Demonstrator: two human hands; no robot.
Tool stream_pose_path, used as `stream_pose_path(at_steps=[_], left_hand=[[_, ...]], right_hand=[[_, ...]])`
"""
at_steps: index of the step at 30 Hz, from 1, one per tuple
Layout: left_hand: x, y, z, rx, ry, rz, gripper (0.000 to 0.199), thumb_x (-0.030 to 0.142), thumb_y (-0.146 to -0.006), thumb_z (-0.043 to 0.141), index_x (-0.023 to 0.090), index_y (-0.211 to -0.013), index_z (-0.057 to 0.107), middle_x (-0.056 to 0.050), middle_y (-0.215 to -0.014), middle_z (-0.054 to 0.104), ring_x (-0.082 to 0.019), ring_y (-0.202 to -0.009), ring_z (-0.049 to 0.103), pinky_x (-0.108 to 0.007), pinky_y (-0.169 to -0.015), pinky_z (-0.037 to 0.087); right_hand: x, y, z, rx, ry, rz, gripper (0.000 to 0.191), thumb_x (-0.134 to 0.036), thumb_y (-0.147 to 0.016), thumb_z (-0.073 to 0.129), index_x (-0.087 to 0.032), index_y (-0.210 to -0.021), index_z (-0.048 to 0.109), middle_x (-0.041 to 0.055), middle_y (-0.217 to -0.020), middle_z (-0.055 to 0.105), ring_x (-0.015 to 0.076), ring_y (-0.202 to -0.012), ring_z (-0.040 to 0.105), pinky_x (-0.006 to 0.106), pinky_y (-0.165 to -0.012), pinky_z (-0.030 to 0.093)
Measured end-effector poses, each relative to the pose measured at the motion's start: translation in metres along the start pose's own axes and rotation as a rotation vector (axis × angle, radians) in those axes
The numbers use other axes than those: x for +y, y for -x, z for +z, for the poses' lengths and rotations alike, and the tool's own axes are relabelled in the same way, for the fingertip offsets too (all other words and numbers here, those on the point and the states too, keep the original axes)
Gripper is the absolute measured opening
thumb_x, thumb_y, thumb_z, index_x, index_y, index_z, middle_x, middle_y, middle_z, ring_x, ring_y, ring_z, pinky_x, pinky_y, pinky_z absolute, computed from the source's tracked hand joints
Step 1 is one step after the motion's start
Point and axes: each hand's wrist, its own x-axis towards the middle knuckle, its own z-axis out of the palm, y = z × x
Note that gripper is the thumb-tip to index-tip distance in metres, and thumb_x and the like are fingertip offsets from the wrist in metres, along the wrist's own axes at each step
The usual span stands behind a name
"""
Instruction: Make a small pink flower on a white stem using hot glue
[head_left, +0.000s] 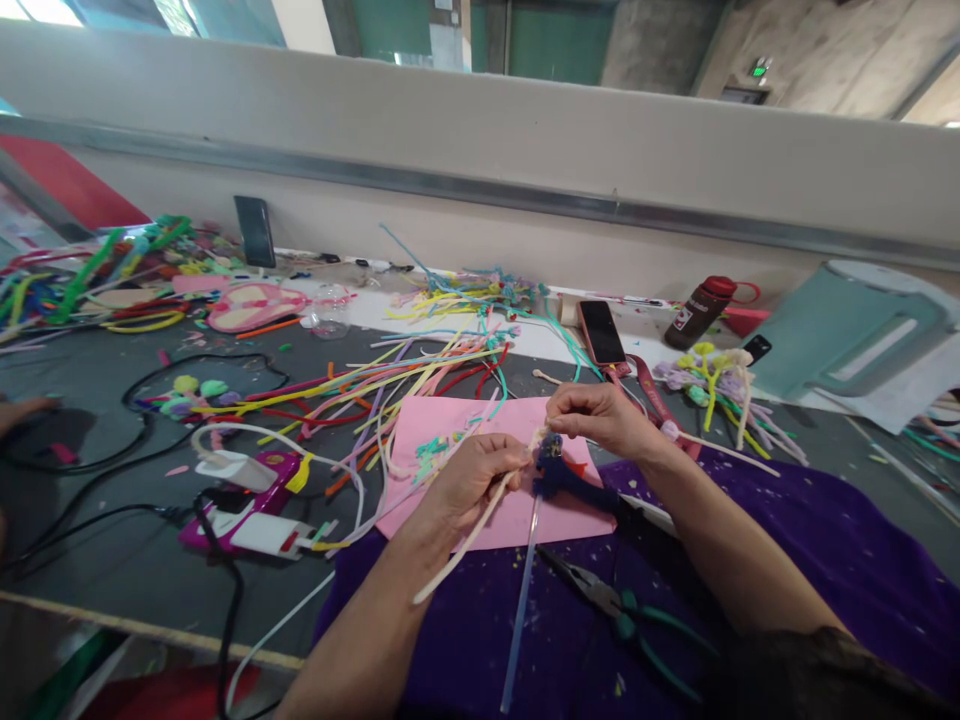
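Observation:
Over a pink sheet (577, 522), my left hand (480, 475) pinches a cream pipe cleaner (466, 550), its long tail hanging toward the front edge. Close beside it, my right hand (596, 412) has thumb and finger closed on the pipe cleaner's upper end; the fingers partly hide that end. Just below the right hand lies a dark blue hot glue gun (577, 485) with residue at its tip. A clear glue stick (523, 610) extends from it toward me. Pliers with green handles (619, 605) rest on the purple cloth (465, 655).
Coloured pipe cleaners (330, 385) spread across the grey table. A pink power strip (247, 500) with cables is at left. Farther back are a phone (601, 335), a dark bottle (701, 310), and a pipe-cleaner bunch (709, 380). Another person's hand (26, 410) shows at the left edge.

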Motion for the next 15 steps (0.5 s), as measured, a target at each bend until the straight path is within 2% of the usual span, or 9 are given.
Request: stream_pose_path(at_steps=[7, 15], left_hand=[[-0.0003, 0.0009, -0.0024, 0.012, -0.116, 0.0, 0.016, 0.025, -0.066, 0.062, 0.015, -0.056, 0.055, 0.004, -0.042, 0.048, -0.004, -0.033, 0.03, -0.02, -0.036, 0.016], [0.0011, 0.0004, -0.0046, 0.017, -0.239, 0.03, 0.021, 0.032, -0.068, 0.063, 0.015, -0.056, 0.057, 0.003, -0.042, 0.049, -0.006, -0.036, 0.035, -0.02, -0.039, 0.023]], right_hand=[[-0.0016, 0.0005, -0.0003, -0.051, 0.031, 0.026, 0.02, -0.033, -0.079, 0.059, -0.015, -0.07, 0.061, -0.0001, -0.069, 0.052, 0.0094, -0.058, 0.047, 0.023, -0.054, 0.036], [-0.0039, 0.0012, -0.0033, -0.103, 0.05, 0.074, 0.017, -0.029, -0.079, 0.058, -0.014, -0.069, 0.059, -0.0011, -0.063, 0.053, 0.0096, -0.056, 0.047, 0.022, -0.052, 0.036]])
